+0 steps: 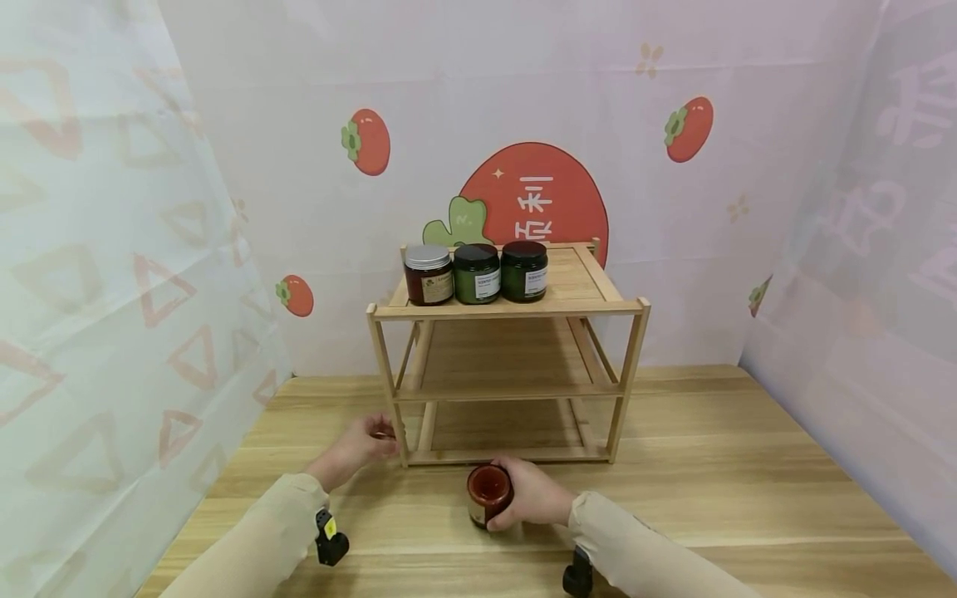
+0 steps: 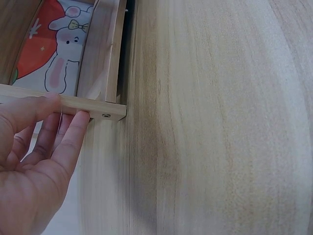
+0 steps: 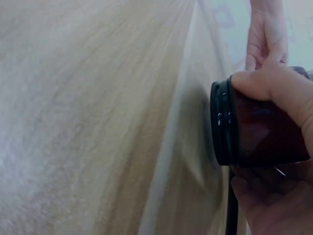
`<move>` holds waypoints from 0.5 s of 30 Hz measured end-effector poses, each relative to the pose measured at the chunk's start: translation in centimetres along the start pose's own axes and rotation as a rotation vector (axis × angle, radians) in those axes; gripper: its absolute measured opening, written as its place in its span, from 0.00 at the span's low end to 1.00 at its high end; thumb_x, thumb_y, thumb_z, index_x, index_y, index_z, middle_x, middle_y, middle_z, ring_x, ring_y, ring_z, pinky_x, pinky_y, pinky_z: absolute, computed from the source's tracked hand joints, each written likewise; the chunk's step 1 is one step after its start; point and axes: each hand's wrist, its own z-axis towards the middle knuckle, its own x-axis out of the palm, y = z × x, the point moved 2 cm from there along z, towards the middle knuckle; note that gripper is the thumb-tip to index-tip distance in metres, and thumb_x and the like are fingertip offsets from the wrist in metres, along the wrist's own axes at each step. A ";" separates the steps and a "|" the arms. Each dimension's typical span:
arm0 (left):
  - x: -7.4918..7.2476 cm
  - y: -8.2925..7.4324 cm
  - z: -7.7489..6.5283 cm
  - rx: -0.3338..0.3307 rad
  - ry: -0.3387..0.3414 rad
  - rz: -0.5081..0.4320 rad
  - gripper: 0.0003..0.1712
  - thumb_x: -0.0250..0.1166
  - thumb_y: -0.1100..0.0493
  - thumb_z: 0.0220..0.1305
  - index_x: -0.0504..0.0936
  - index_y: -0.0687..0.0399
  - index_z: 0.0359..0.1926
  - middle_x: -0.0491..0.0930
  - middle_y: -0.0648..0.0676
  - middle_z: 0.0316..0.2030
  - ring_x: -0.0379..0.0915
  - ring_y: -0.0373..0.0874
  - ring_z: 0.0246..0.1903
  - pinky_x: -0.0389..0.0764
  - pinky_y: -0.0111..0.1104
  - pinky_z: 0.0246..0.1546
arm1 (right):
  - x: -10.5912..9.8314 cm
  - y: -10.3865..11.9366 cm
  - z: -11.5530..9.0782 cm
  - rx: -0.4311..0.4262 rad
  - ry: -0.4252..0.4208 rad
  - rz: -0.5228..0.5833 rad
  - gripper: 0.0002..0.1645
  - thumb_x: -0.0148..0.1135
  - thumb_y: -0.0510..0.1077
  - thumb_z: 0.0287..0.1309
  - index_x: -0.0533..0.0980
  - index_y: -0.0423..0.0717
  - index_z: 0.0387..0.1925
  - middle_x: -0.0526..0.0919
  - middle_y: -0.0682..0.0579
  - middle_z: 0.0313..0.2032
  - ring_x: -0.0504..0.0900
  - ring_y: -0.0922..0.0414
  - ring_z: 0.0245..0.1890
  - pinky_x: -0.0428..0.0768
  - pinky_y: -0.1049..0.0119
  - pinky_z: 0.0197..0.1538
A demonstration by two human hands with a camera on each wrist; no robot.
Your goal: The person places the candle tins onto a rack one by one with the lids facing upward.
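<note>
A dark red-brown glass jar (image 1: 489, 498) is in my right hand (image 1: 534, 492), just in front of the rack's base. The right wrist view shows the thumb and fingers round the jar (image 3: 269, 129), its black-banded end towards the tabletop; whether it touches the wood I cannot tell. My left hand (image 1: 366, 440) is at the lower left front of the wooden rack (image 1: 516, 311). In the left wrist view this hand (image 2: 44, 152) pinches a wooden bar (image 2: 98, 107) of the rack between thumb and fingers.
On the top shelf stand a brown jar with a silver lid (image 1: 429, 276), a green jar (image 1: 477, 274) and another green jar (image 1: 524, 272), both dark-lidded. Printed cloth (image 1: 299, 191) encloses the wooden tabletop (image 1: 718, 482) at the back and sides.
</note>
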 end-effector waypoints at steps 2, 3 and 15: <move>0.0 0.0 0.0 0.001 -0.002 -0.002 0.18 0.62 0.70 0.62 0.69 0.74 0.51 0.77 0.62 0.45 0.77 0.43 0.40 0.83 0.39 0.45 | -0.3 0.1 -0.1 -0.012 -0.018 0.032 0.40 0.81 0.48 0.35 0.72 0.45 0.52 0.80 0.55 0.45 0.80 0.57 0.45 0.79 0.59 0.48; 0.0 0.0 0.1 0.000 -0.005 -0.002 0.18 0.62 0.70 0.62 0.70 0.74 0.51 0.77 0.62 0.44 0.77 0.43 0.40 0.83 0.39 0.45 | -0.4 0.2 -0.2 -0.021 -0.029 0.046 0.39 0.81 0.49 0.35 0.72 0.46 0.51 0.81 0.56 0.44 0.80 0.58 0.45 0.79 0.60 0.48; 0.0 0.1 0.0 0.015 -0.007 0.019 0.18 0.62 0.69 0.61 0.70 0.73 0.51 0.77 0.62 0.44 0.77 0.44 0.40 0.82 0.45 0.47 | -4.7 4.0 -2.0 -0.106 -0.139 0.159 0.40 0.79 0.49 0.42 0.70 0.47 0.56 0.79 0.53 0.49 0.80 0.56 0.48 0.80 0.64 0.49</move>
